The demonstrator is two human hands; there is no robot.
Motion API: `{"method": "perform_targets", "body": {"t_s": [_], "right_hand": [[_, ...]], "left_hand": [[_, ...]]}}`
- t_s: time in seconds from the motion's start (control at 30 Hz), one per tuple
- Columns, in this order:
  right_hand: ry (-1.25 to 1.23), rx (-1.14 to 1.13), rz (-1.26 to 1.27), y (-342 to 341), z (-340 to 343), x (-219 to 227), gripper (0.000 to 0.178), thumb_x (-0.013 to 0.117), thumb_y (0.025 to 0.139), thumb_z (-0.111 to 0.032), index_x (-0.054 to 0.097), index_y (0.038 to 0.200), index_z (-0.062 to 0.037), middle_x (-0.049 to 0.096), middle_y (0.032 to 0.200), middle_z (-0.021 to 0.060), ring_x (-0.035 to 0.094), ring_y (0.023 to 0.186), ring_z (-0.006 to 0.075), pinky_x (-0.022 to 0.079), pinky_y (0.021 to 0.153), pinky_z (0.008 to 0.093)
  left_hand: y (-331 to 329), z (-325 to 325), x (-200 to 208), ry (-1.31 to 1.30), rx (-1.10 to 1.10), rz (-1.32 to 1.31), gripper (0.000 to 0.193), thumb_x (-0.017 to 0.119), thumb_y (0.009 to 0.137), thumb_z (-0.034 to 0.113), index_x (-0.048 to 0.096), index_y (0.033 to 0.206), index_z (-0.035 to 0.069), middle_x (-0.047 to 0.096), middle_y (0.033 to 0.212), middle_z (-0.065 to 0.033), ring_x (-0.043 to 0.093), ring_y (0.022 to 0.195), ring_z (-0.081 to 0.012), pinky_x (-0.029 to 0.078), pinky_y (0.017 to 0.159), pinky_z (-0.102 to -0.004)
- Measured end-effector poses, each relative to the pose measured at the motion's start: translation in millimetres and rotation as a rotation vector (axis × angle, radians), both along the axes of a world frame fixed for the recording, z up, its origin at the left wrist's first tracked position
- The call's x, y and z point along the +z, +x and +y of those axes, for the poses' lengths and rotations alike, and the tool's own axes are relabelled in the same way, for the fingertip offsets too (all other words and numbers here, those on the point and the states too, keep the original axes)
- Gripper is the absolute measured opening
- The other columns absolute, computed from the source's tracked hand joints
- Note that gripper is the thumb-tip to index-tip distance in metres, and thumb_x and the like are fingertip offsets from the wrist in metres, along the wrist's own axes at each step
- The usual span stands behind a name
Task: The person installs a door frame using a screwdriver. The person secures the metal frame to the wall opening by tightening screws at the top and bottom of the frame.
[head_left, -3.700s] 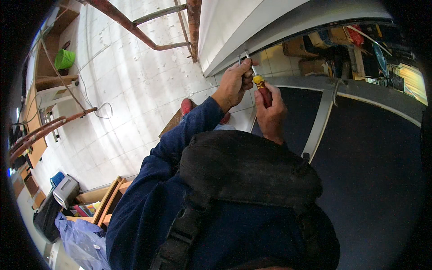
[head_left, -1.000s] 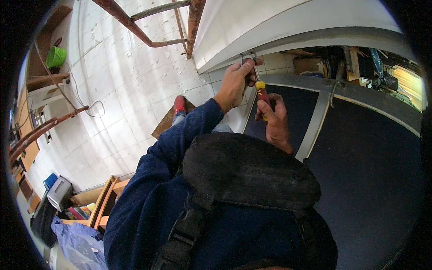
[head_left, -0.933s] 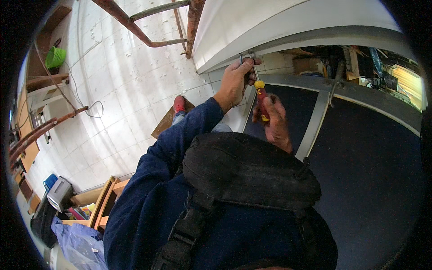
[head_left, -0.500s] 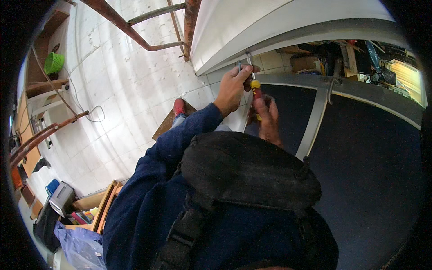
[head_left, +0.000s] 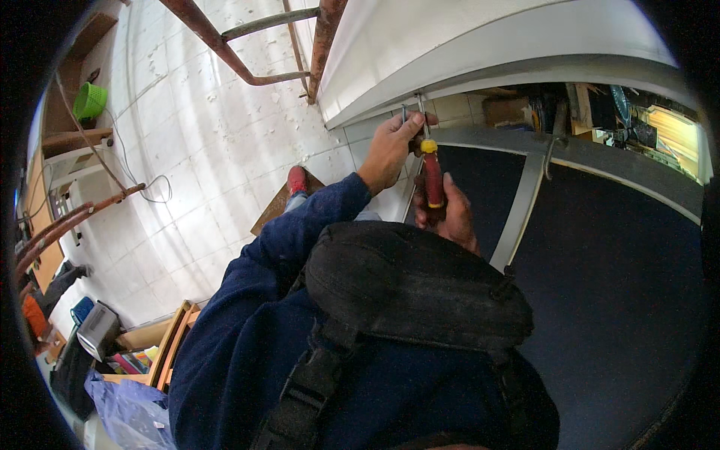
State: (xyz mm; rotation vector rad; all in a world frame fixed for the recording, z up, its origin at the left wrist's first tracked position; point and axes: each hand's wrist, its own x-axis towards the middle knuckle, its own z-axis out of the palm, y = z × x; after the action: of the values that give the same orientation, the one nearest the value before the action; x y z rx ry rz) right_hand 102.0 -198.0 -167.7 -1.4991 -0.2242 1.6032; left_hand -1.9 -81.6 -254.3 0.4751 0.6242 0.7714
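A screwdriver point(head_left: 433, 180) with a red and yellow handle points away from me, its metal shaft reaching the lower edge of a white panel point(head_left: 390, 94). My left hand point(head_left: 384, 154) is closed around the shaft near its far end. Beside the shaft, a short thin metal piece point(head_left: 404, 114) sticks up by the left fingers; what it belongs to is hidden. My right hand point(head_left: 456, 214) lies around the rear of the handle, fingers curled behind it and thumb lifted off. The tip's contact point is too small to make out.
A dark-panelled metal-framed door point(head_left: 517, 210) with a handle point(head_left: 551, 154) stands at right. Rusty metal frame tubing point(head_left: 244, 64) rises at the far left. My red shoe point(head_left: 297, 180) rests by a brown board on white tiles. Left are a green basket point(head_left: 91, 101) and a plastic bag point(head_left: 131, 409).
My right hand has slid back and loosened on the screwdriver, so more of the red handle shows. The left hand stays at the shaft. The view has shifted slightly.
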Motion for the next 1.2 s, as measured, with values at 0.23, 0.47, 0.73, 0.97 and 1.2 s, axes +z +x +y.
{"method": "perform_targets", "body": {"t_s": [0.23,0.47,0.73,0.97,1.2], "right_hand": [[0.001,0.057,-0.209,-4.1,-11.0,2.2,0.051,0.044,0.103,-0.051,0.059,0.116,-0.0045,0.053,0.079,0.0011,0.045,0.064,0.0112,0.038,0.06,0.0273],[-0.062,0.031,-0.494,17.3,-62.4,-23.8,0.052,0.05,0.102,-0.052,0.06,0.119,-0.0044,0.063,0.092,0.0051,0.058,0.078,0.0136,0.046,0.072,0.0289],[0.062,-0.022,-0.458,54.1,-90.6,-70.7,0.05,0.059,0.098,-0.051,0.065,0.113,-0.0035,0.064,0.086,0.0046,0.06,0.075,0.0126,0.047,0.069,0.0279],[0.087,0.028,-0.25,86.1,-80.8,-69.0,0.049,0.051,0.102,-0.05,0.064,0.108,-0.0033,0.062,0.079,0.003,0.056,0.065,0.0119,0.045,0.06,0.0272],[0.263,0.26,-0.315,67.7,-42.7,-45.0,0.043,0.044,0.105,-0.047,0.056,0.105,-0.0055,0.054,0.072,0.0033,0.05,0.056,0.0135,0.039,0.051,0.0297]], "left_hand": [[13.6,0.1,-17.2,-0.152,0.144,-0.011,0.028,0.056,0.104,0.029,0.067,0.108,0.003,0.056,0.08,0.0026,0.051,0.072,-0.008,0.043,0.066,-0.0263],[22.8,10.3,9.8,-0.193,0.371,0.281,0.033,0.079,0.085,0.037,0.062,0.093,0.01,0.047,0.073,0.0045,0.04,0.058,-0.0089,0.034,0.05,-0.0292],[29.3,15.9,26.4,-0.403,0.47,0.266,0.03,0.082,0.081,0.031,0.056,0.083,0.015,0.039,0.066,0.0058,0.035,0.05,-0.0091,0.029,0.044,-0.0273],[51.1,18.0,10.2,-0.137,0.734,0.353,0.02,0.072,0.086,0.021,0.065,0.094,0.004,0.057,0.074,-0.0015,0.051,0.057,-0.0176,0.043,0.055,-0.0331],[37.6,11.7,12.2,0.128,0.583,0.85,0.034,0.065,0.091,0.023,0.069,0.101,-0.009,0.07,0.081,-0.0134,0.063,0.076,-0.0187,0.049,0.074,-0.0348]]}}
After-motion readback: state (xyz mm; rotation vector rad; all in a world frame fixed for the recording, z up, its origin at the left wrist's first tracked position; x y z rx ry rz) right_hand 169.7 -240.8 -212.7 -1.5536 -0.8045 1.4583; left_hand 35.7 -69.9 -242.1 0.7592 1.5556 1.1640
